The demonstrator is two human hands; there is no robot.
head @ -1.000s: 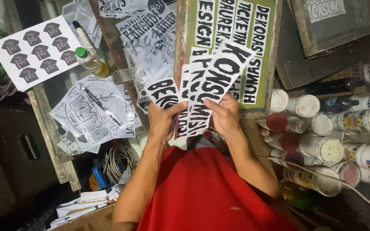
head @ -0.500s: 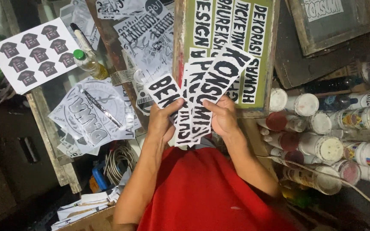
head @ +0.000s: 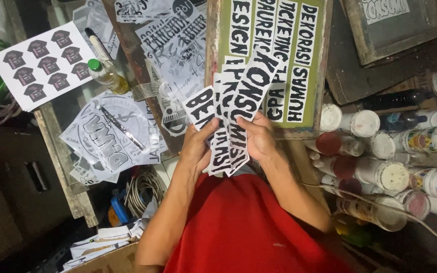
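Observation:
Both my hands hold a fanned bunch of white paper strips point(head: 234, 108) printed with bold black letters, just above my red shirt. My left hand point(head: 198, 145) grips the lower left of the bunch, thumb on the front strip. My right hand point(head: 260, 139) grips the right side, fingers curled over the strips' lower ends. Behind the strips lies a wooden-framed screen point(head: 271, 60) with an olive-green mesh, and more lettered strips rest on it.
Several paint jars with white lids point(head: 385, 162) are piled at the right. A second framed screen point(head: 395, 25) lies top right. Left are printed sheets point(head: 112, 136), a sheet of small shirt pictures point(head: 44, 63), a small green-capped bottle point(head: 106, 75), a marker and coiled wire point(head: 145, 184).
The strips have been shuffled a little in my hands and fan out slightly differently; the hands stay in the same place.

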